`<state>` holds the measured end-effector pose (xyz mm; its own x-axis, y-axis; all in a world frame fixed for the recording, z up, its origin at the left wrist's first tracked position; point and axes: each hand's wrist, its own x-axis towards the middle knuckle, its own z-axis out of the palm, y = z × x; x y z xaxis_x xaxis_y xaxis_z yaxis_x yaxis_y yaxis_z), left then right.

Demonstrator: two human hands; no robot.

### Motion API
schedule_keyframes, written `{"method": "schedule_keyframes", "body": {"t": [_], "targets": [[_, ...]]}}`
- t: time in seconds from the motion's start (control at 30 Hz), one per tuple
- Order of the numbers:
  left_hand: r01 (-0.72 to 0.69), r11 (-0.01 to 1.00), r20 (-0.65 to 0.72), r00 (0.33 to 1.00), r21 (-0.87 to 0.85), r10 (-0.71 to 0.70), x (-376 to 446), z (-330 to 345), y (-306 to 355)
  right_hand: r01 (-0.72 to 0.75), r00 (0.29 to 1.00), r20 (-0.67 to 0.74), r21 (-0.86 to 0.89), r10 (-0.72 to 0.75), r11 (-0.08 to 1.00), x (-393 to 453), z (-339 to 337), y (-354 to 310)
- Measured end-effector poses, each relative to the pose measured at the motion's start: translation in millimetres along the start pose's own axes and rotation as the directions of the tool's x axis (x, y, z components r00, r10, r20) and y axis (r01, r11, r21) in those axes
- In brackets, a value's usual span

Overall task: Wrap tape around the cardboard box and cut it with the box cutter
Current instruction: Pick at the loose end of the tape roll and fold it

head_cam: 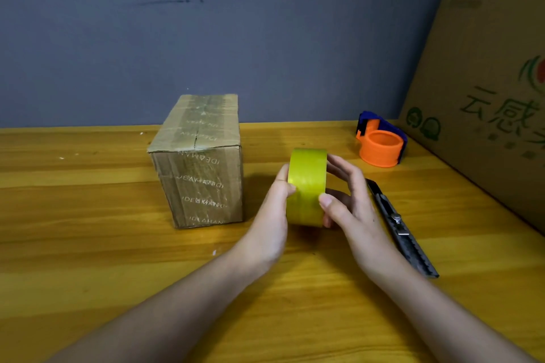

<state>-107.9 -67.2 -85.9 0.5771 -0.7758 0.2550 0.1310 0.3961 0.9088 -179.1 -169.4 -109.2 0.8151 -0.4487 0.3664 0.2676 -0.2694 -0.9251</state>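
Note:
A brown cardboard box (200,162), covered in printed clear tape, stands on the wooden table (88,244) left of centre. A yellow-green tape roll (307,183) is held upright on edge just right of the box, a little above the table. My left hand (272,215) grips its left side with the thumb on the outer band. My right hand (351,203) holds its right side, thumb on the band and fingers behind. A grey box cutter (398,224) lies on the table right of my right hand, blade end pointing away from me.
An orange and blue tape dispenser (382,143) sits at the back right of the table. A large printed cardboard carton (486,91) leans along the right edge. A grey wall (236,23) rises behind the table.

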Motion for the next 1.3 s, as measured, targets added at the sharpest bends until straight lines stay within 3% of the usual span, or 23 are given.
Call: {"method": "schedule_keyframes", "body": {"t": [0.57, 0.73, 0.8, 0.87, 0.97, 1.07, 1.13, 1.2, 1.3], "targets": [[0.022, 1.000, 0.027, 0.999, -0.008, -0.022, 1, -4, -4, -0.017, 1.000, -0.004, -0.005, 0.017, 1.000, 1, -1, 1], [0.036, 0.999, -0.018, 0.999, -0.027, -0.036, 1, -3, 0, -0.005, 1.000, -0.003, -0.009, 0.005, 1.000, 1, -2, 2], [0.088, 0.993, -0.068, 0.994, 0.077, -0.082, 11, -1, 2, -0.001, 1.000, 0.000, -0.007, 0.001, 1.000, 1, -3, 1], [0.092, 0.981, -0.012, 0.996, 0.171, -0.091, 9, -6, -1, -0.007, 1.000, -0.007, 0.007, 0.007, 1.000, 1, -4, -1], [0.017, 0.957, -0.041, 0.999, 0.291, -0.005, 10, -4, -3, -0.062, 0.998, -0.016, 0.088, 0.063, 0.994, 4, -4, 4], [-0.114, 0.840, 0.029, 0.993, 0.530, 0.116, -5, -8, -16, -0.116, 0.991, -0.038, 0.204, 0.126, 0.972, 9, -5, 10], [-0.134, 0.777, -0.008, 0.984, 0.616, 0.176, -6, -9, -22, -0.107, 0.993, -0.033, 0.085, 0.110, 0.991, 7, -5, 6], [-0.127, 0.754, -0.049, 0.977, 0.644, 0.206, -5, -10, -20, -0.049, 0.998, -0.033, -0.152, 0.044, 0.987, 3, -3, 1], [-0.113, 0.686, -0.065, 0.972, 0.719, 0.228, -3, -17, -21, 0.118, 0.983, -0.071, -0.475, -0.172, 0.872, 2, -7, -3]]}}
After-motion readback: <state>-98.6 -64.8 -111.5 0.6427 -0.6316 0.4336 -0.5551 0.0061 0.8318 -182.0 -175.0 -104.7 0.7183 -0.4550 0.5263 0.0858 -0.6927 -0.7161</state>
